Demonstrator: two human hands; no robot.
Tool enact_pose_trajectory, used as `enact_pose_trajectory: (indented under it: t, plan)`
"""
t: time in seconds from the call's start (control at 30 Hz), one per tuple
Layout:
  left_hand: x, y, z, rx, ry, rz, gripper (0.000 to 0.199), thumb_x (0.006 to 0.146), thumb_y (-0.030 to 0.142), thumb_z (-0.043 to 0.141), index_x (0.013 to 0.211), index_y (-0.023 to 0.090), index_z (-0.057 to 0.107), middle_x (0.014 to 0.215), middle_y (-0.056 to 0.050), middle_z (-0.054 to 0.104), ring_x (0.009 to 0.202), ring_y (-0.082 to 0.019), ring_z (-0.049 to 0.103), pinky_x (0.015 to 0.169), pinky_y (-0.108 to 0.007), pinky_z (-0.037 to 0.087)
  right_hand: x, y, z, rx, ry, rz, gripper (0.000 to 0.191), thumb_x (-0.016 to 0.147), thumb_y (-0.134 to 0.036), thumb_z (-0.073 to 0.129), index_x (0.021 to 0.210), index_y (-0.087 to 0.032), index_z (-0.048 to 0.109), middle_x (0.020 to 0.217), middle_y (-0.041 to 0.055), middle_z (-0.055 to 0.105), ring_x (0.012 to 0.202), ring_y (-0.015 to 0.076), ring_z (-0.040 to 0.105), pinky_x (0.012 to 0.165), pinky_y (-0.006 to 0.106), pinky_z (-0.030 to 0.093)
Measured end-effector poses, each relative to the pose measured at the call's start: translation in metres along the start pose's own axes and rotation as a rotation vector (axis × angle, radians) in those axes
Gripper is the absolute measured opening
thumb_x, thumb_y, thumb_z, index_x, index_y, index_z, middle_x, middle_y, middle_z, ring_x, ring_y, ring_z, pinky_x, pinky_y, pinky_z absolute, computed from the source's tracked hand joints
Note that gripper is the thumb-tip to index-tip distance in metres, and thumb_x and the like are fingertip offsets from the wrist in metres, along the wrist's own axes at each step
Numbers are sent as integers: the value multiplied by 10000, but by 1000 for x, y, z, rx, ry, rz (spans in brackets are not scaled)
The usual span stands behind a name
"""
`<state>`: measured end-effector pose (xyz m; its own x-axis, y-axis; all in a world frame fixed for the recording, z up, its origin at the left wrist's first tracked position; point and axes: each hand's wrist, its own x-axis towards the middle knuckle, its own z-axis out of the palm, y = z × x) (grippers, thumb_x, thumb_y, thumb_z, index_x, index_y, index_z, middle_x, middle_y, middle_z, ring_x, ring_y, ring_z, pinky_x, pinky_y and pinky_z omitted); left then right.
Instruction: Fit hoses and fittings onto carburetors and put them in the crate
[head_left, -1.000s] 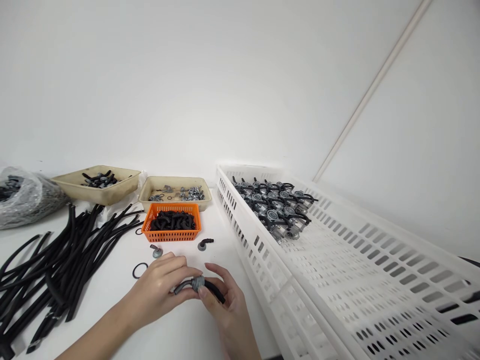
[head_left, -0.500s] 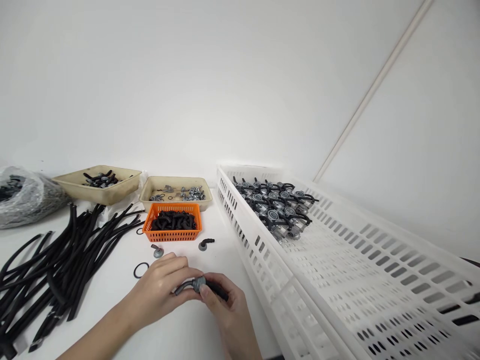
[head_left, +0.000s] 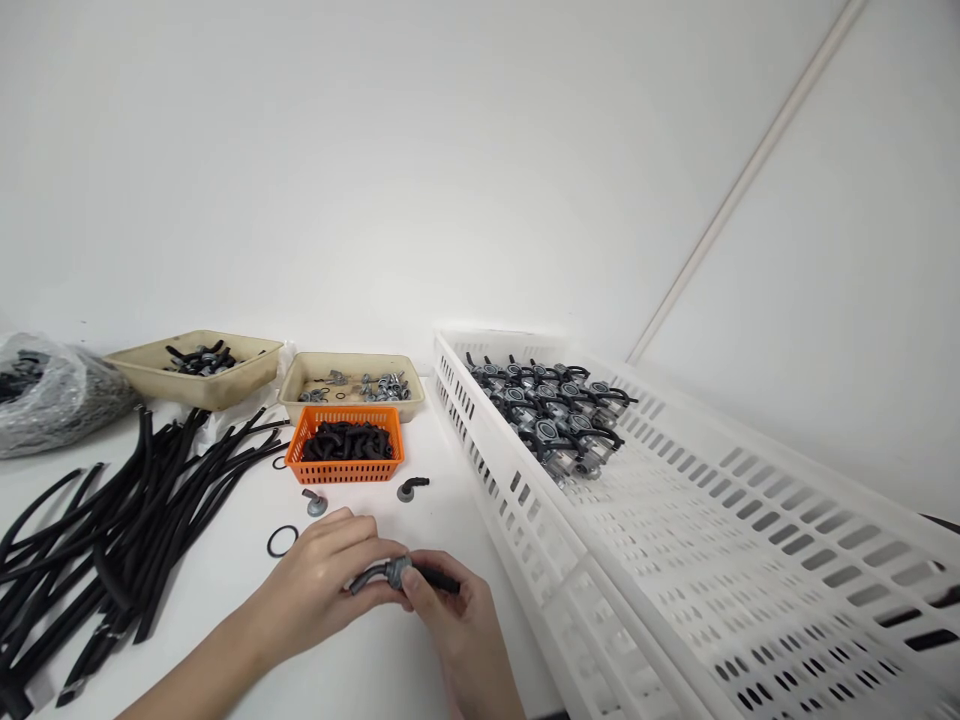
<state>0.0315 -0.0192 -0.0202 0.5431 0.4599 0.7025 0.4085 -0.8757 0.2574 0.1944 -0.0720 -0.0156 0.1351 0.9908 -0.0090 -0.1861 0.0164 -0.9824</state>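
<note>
Between my two hands, just above the white table, is a grey round fitting (head_left: 398, 571) with a bent black tube on its left and a thicker black tube on its right. My left hand (head_left: 334, 575) is closed around the left side of it, its fingers behind the part. My right hand (head_left: 457, 610) grips the other side, with the thumb pressed on the grey body. Beyond my hands lie a small grey fitting with a short black tube (head_left: 316, 503), a similar elbow piece (head_left: 411, 488) and a black O-ring (head_left: 282, 541).
An orange basket (head_left: 345, 474) holds short black tubes. Behind it stand two beige trays (head_left: 352, 408) of small parts. Long black hoses (head_left: 150, 510) and a plastic bag (head_left: 82, 405) lie left. On the right, a white crate (head_left: 517, 545) contains several grey-and-black assemblies (head_left: 547, 430).
The held fitting has turned slightly, and my hands have shifted by a very small amount around it. Everything else stays where it was.
</note>
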Motion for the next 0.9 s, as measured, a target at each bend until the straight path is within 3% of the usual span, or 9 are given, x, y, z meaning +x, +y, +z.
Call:
enact_pose_trajectory:
  t: [0.37, 0.63, 0.9]
  plan:
    - [3, 2, -1, 6, 30, 15, 211, 927, 357, 555, 1019, 181, 625, 683, -4, 574, 603, -140, 499, 566, -252, 371, 1, 3, 1, -7, 17, -2, 372, 641, -503, 793, 781, -163, 733, 663, 42, 695, 656, 196, 638, 681, 320, 528]
    - [3, -2, 1, 19, 74, 12, 175, 899, 318, 610, 1019, 191, 609, 666, 9, 555, 593, -144, 480, 567, -252, 354, 7, 12, -5, 78, -31, 2, 446, 726, -536, 723, 952, -152, 713, 901, 103, 729, 853, 237, 665, 832, 382, 526]
    - [3, -1, 1, 4, 64, 20, 176, 907, 299, 599, 1040, 184, 595, 669, 9, 548, 604, -145, 475, 585, -250, 361, 6, 16, -6, 118, -5, -8, 475, 651, -468, 805, 1013, -182, 692, 885, 86, 727, 843, 232, 677, 817, 369, 507]
